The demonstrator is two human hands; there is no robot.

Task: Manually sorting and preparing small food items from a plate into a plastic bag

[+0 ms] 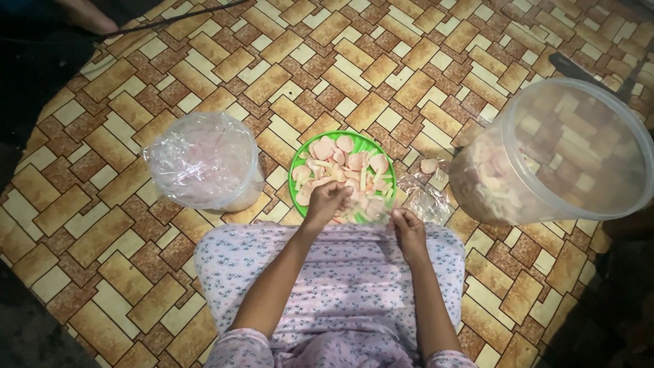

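Observation:
A round green plate (pixel 354 142) holds several pink and pale crackers (pixel 347 163) on the patterned floor mat in front of my lap. My left hand (pixel 325 202) reaches over the plate's near edge with its fingers curled down on the crackers. My right hand (pixel 407 227) sits just right of the plate, pinching the edge of a small clear plastic bag (pixel 424 197) that lies crumpled on the floor. One loose cracker (pixel 428 165) lies beside that bag.
A large clear plastic tub (pixel 579 153) with crackers inside stands at the right. A clear container covered with crinkled plastic (pixel 204 163) stands at the left. My lap in a floral garment (pixel 354 286) fills the foreground. A dark cable (pixel 177 20) runs at top left.

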